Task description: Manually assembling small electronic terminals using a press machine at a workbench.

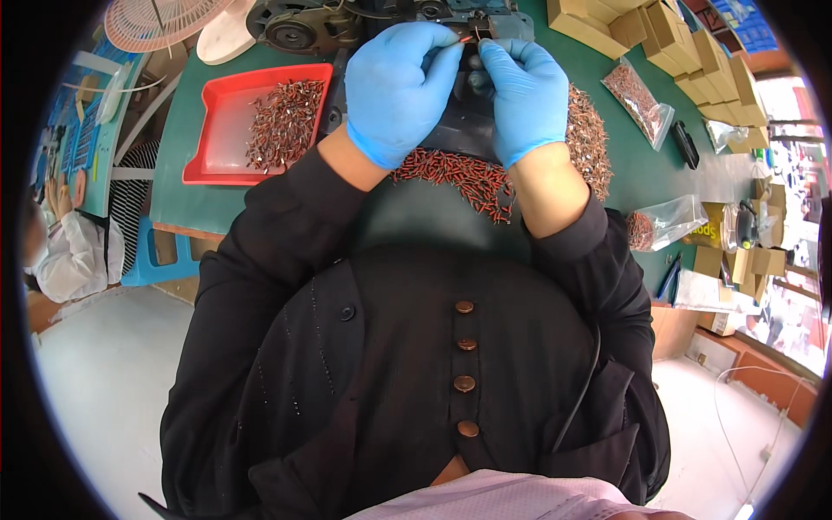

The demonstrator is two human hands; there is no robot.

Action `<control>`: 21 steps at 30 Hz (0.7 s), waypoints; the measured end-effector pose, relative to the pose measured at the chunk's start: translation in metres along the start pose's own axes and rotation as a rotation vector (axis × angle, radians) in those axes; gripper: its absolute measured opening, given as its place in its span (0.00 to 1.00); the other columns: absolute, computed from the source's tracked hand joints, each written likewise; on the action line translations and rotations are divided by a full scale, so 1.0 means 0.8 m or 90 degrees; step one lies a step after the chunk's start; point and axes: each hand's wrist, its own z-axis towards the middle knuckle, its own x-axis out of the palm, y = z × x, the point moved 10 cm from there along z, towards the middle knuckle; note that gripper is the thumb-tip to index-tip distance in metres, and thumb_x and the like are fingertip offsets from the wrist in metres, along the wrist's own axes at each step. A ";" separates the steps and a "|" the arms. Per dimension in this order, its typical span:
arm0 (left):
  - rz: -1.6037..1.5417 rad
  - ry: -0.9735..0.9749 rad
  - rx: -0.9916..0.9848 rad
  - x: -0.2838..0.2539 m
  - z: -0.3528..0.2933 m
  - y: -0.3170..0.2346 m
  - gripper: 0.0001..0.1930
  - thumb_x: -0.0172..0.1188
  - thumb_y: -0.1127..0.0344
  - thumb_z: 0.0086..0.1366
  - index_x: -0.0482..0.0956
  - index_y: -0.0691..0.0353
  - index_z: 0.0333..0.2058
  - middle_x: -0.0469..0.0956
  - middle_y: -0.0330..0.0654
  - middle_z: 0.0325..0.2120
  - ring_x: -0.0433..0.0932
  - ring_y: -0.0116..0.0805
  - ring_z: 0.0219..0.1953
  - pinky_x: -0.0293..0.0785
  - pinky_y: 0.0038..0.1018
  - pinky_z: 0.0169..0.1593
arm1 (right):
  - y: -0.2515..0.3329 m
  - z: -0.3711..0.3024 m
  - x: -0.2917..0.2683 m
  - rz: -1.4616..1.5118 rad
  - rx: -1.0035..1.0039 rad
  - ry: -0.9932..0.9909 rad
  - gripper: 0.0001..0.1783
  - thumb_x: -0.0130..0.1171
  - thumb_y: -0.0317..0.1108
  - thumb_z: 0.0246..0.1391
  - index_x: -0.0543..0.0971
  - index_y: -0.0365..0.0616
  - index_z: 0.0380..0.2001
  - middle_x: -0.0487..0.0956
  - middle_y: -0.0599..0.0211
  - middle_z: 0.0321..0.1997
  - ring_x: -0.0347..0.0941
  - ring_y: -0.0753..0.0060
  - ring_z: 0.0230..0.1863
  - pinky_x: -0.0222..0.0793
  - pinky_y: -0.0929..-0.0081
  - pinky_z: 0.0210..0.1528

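Both hands wear blue gloves and meet at the dark bench machine (pixel 433 126) at the far side of the table. My left hand (pixel 403 91) is closed, its thumb and forefinger pinching a small red cylindrical part (pixel 465 39). Beside it, my right hand (pixel 526 100) pinches with thumb and forefinger at a thin piece too small to make out. Just below the hands lies a heap of small red cylindrical parts (pixel 472 180). Another heap, red with metal bits (pixel 589 139), lies right of my right wrist.
A red tray (pixel 230 160) with many red-and-metal parts sits at left on the green table (pixel 186 186). Plastic bags of parts (pixel 637 100), a black object (pixel 685 145) and cardboard boxes (pixel 667 39) stand at right. A white-sleeved person (pixel 78 256) sits far left, near a fan (pixel 160 22).
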 end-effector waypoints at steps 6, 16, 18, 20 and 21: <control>0.038 -0.079 0.044 0.004 0.008 0.001 0.04 0.63 0.74 0.54 0.79 0.65 0.29 0.76 0.40 0.20 0.73 0.23 0.19 0.69 0.20 0.24 | -0.005 0.018 -0.005 -0.028 -0.053 -0.061 0.10 0.61 0.31 0.49 0.78 0.32 0.29 0.79 0.63 0.24 0.72 0.80 0.24 0.69 0.82 0.28; 0.042 -0.091 0.044 0.017 0.013 0.006 0.03 0.63 0.74 0.53 0.79 0.64 0.28 0.76 0.40 0.19 0.73 0.25 0.18 0.68 0.20 0.23 | -0.003 0.021 -0.007 -0.062 -0.055 -0.095 0.12 0.61 0.33 0.48 0.77 0.32 0.28 0.78 0.62 0.23 0.72 0.78 0.24 0.69 0.78 0.28; 0.044 -0.090 0.047 0.019 0.014 0.006 0.03 0.64 0.74 0.53 0.79 0.64 0.28 0.76 0.41 0.19 0.73 0.25 0.18 0.68 0.21 0.23 | 0.000 0.021 -0.008 -0.071 -0.055 -0.097 0.12 0.60 0.32 0.48 0.77 0.32 0.28 0.78 0.62 0.23 0.71 0.78 0.24 0.69 0.78 0.28; 0.049 -0.091 0.047 0.021 0.015 0.004 0.03 0.64 0.75 0.53 0.79 0.64 0.28 0.76 0.41 0.19 0.73 0.26 0.18 0.68 0.21 0.23 | 0.001 0.022 -0.010 -0.079 -0.055 -0.100 0.12 0.60 0.32 0.48 0.77 0.32 0.28 0.78 0.62 0.23 0.71 0.78 0.24 0.69 0.78 0.28; 0.050 -0.092 0.047 0.022 0.014 0.004 0.03 0.64 0.75 0.53 0.79 0.64 0.28 0.76 0.41 0.19 0.73 0.26 0.18 0.68 0.21 0.23 | 0.000 0.022 -0.011 -0.076 -0.055 -0.098 0.12 0.60 0.32 0.48 0.77 0.32 0.28 0.78 0.61 0.23 0.71 0.78 0.24 0.69 0.78 0.27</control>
